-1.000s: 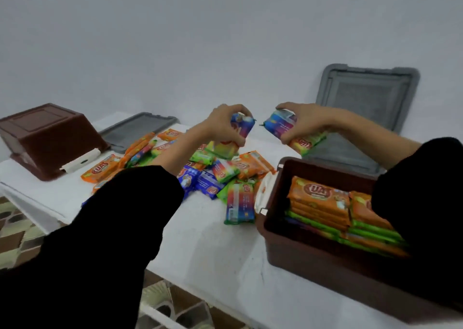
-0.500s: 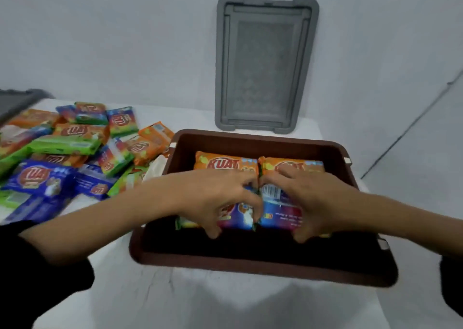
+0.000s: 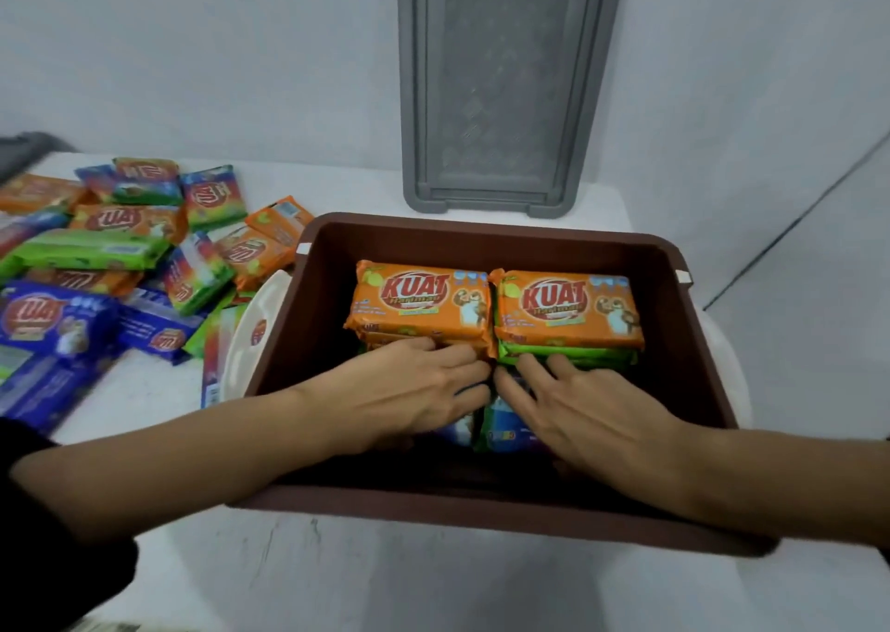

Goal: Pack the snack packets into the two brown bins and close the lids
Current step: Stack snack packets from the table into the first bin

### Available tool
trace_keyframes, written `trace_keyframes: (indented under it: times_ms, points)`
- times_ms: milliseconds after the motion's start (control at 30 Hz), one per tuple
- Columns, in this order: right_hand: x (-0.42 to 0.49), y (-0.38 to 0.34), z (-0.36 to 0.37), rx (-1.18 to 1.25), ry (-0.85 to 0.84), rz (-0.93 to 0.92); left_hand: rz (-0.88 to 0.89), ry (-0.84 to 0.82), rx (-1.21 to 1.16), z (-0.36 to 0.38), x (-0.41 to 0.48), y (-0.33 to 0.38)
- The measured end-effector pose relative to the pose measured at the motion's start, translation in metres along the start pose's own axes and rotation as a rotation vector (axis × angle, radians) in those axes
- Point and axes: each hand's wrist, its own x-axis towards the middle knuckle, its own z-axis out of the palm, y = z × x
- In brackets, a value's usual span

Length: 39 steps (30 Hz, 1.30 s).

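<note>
- Since half a second ago, we see both hands flattened out, no longer curled around the packets.
- Our left hand (image 3: 409,386) and right hand (image 3: 578,415) lie open, palms down on blue-green packets (image 3: 501,427) inside the brown bin (image 3: 486,232).
- Two orange KUAT packets (image 3: 424,301) top the stacks at the bin's far side.
- Loose packets (image 3: 125,246) lie left of the bin; the grey lid (image 3: 505,82) leans behind it.

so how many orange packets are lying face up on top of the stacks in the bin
2. One orange packet tops the left stack, the other tops the right, side by side in the brown bin. More orange ones may lie hidden beneath.
</note>
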Motion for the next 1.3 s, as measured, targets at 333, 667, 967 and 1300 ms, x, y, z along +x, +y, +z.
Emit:
trace_keyframes:
  times_ms: [333,667,967,1300]
  points:
    - [0.006,0.006,0.003,0.038,-0.073,-0.054,-0.105,-0.376,-0.107,-0.012,0.011,0.001]
    - [0.003,0.011,0.004,-0.040,-0.040,-0.047,-0.107,-0.340,-0.075,-0.013,0.007,-0.002]
    - [-0.002,0.023,-0.011,0.215,0.228,-0.073,-0.353,-0.004,-0.525,-0.030,-0.001,-0.014]
    - [0.034,0.032,-0.115,0.395,0.462,-0.184,-0.712,0.246,-0.581,-0.092,-0.087,-0.061]
